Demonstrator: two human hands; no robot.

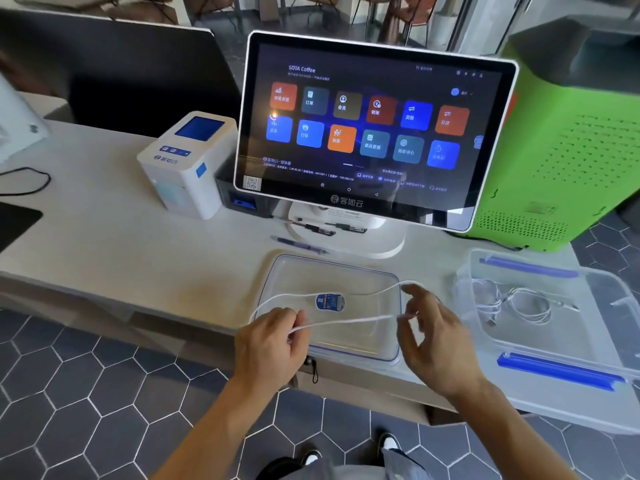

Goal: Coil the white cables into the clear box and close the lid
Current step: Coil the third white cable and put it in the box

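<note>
A long pale desk (pixel 104 244) carries everything here. At its far right corner stands a big green machine (pixel 568 140) with rows of little holes. Next to it, near the middle of the far edge, a touch screen (pixel 374 126) on a white stand shows colored squares. To the left of the screen sits a small white printer (pixel 188 164). At the near right corner is the clear box (pixel 554 317) with blue clips, and a bundle of white cables (pixel 512 303) already lies inside it. The clear lid (pixel 332 306) lies flat at the near edge, just left of the box. Above the lid, both hands hold one white cable (pixel 346 322) in a long loop with a blue tag (pixel 330 302) on it. The left hand (pixel 273 344) pinches one end of the loop with curled fingers. The right hand (pixel 433 334) has its fingers partly spread, and it seems to pinch the other end between thumb and finger, though that spot is blurry.
</note>
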